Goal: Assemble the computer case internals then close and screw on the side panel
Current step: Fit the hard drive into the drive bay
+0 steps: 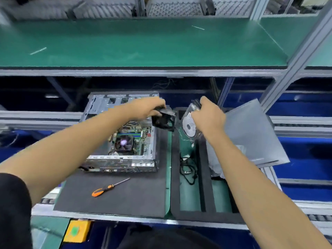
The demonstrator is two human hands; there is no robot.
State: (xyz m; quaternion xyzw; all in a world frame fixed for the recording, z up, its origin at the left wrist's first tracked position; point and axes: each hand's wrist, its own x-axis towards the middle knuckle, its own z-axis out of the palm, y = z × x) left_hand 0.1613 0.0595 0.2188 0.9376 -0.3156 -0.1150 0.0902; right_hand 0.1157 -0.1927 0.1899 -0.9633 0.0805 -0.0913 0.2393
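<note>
Green matting covers the upper shelf (143,42) ahead of you, and below it a dark grey foam mat (125,194) lies on the bench. On that mat sits the computer case (122,164), open at the top, its bare silver metal frame showing the green motherboard (133,139) inside with a round cooler fan (124,142) near its middle. An orange-handled screwdriver (107,189) lies on the mat just in front of the case, apart from it.

Your left hand (150,106) reaches over the case's far right corner, fingers curled round the top edge of a square black case fan (164,120), which hangs tilted just past the case's right wall. Your right hand (208,115) is raised beside it, fingers closed round a clear plastic bag (190,123) holding a disc; what else is in the bag is too blurred to tell. Both arms are stretched forward, bare to the elbow.

To the right a black foam tray (203,177) with green-floored compartments holds a tangle of black cable (188,169). The grey side panel (251,133) rests tilted across the tray's far right corner.
</note>
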